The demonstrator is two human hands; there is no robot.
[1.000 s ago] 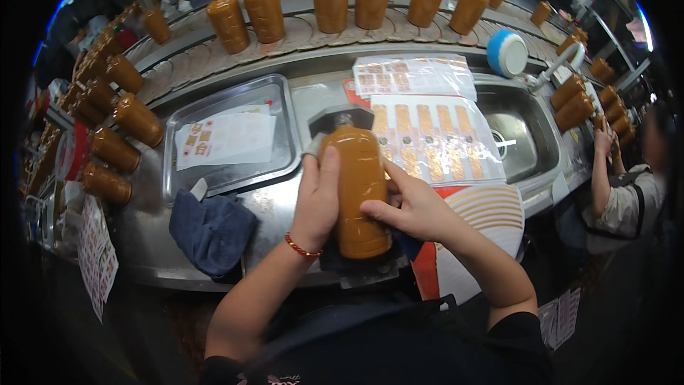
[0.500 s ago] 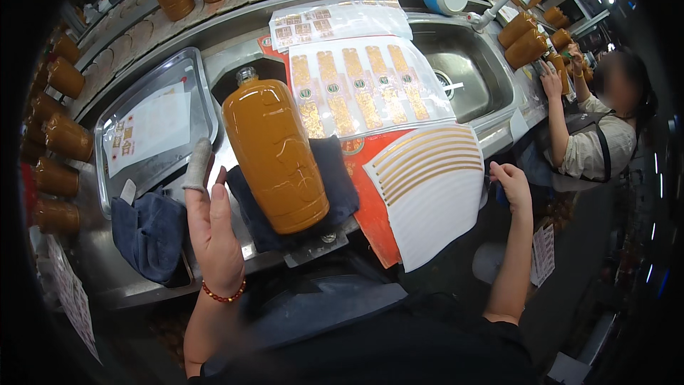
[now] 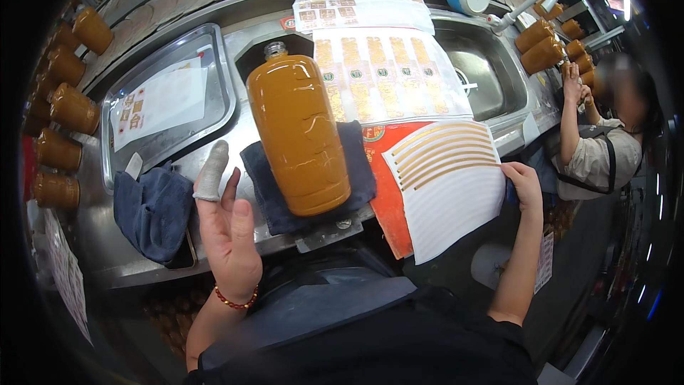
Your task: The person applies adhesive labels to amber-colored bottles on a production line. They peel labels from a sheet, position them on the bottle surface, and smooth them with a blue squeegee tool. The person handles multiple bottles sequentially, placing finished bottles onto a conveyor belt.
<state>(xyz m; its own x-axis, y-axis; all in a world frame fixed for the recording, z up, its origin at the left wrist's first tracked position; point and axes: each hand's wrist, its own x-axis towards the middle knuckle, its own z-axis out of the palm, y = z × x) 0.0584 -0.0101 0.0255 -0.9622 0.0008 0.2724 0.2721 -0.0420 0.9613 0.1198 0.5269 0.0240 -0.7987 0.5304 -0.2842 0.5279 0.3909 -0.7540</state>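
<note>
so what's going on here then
A person's right hand is at the edge of a gold-striped sheet; whether it pinches it is hard to tell. The left hand is open and empty beside a brown bottle, which rests on a dark cloth. Nearby, another person's hands are by more bottles.

Left hand (image 3: 234, 239) up, loosely spread, 1 finger (image 3: 212, 171) wrapped in grey! And there's the right hand (image 3: 526, 184), well apart, curled in a pinch!
</note>
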